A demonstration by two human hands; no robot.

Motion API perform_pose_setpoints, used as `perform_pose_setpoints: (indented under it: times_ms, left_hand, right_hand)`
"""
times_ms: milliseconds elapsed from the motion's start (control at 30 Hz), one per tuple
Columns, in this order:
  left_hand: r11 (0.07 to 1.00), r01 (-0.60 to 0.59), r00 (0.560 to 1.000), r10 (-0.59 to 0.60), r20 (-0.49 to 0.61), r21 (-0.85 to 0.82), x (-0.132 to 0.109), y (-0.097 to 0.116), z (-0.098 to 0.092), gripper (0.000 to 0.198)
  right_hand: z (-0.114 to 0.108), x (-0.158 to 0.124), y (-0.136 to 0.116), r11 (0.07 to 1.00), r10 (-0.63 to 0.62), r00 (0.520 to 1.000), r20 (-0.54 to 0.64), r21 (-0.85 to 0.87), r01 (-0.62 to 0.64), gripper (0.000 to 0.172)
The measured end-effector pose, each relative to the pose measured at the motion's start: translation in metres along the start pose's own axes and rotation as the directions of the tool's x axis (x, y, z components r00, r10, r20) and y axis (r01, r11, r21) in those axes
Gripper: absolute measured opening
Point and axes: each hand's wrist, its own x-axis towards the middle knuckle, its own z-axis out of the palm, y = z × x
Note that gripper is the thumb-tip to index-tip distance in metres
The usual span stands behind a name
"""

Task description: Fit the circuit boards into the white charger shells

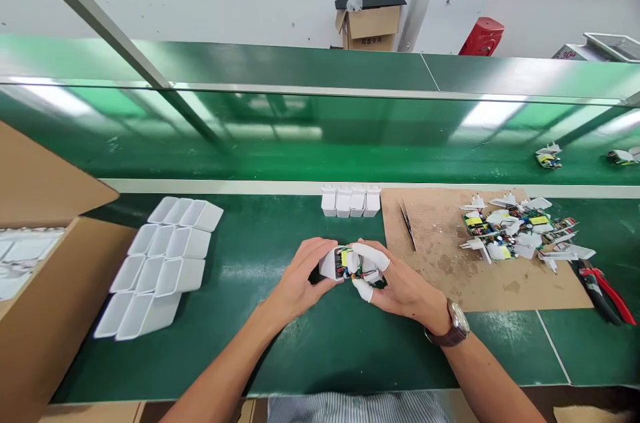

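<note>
My left hand is closed around a white plastic housing, fingers on top and thumb below. My right hand, with white covers on thumb and index finger, pinches a small circuit board with yellow and black parts. The board's left end meets the housing's open end; how far it sits inside I cannot tell. White pieces at the board's right end are partly hidden by my fingers. Beyond my hands stands a short row of white plug housings. Tweezers lie to the right on a brown sheet.
Rows of open white housings stand at left beside a cardboard box. On the brown sheet lies a pile of circuit boards with white plug parts. Red-handled pliers lie at far right. A green raised shelf runs behind.
</note>
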Motion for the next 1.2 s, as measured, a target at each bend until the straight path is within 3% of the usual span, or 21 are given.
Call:
perform_pose_setpoints:
  times_ms: [500, 833, 1200]
  left_hand:
    - [1.000, -0.023, 0.999, 0.023, -0.025, -0.015, 0.001, 0.001, 0.003, 0.060]
    - [1.000, -0.024, 0.999, 0.024, -0.025, -0.003, 0.001, 0.001, 0.000, 0.061]
    - [1.000, -0.030, 0.999, 0.030, -0.037, 0.008, 0.004, 0.002, 0.001, 0.059]
  right_hand:
    - [-0.004, 0.007, -0.007, 0.991, -0.126, 0.992, -0.022, -0.053, 0.125, 0.070]
    - [0.000, 0.004, 0.001, 0.997, -0.078, 0.997, 0.006, 0.008, 0.078, 0.063]
    - [0.006, 0.000, 0.004, 0.996, -0.080, 0.997, 0.011, -0.043, 0.081, 0.064]
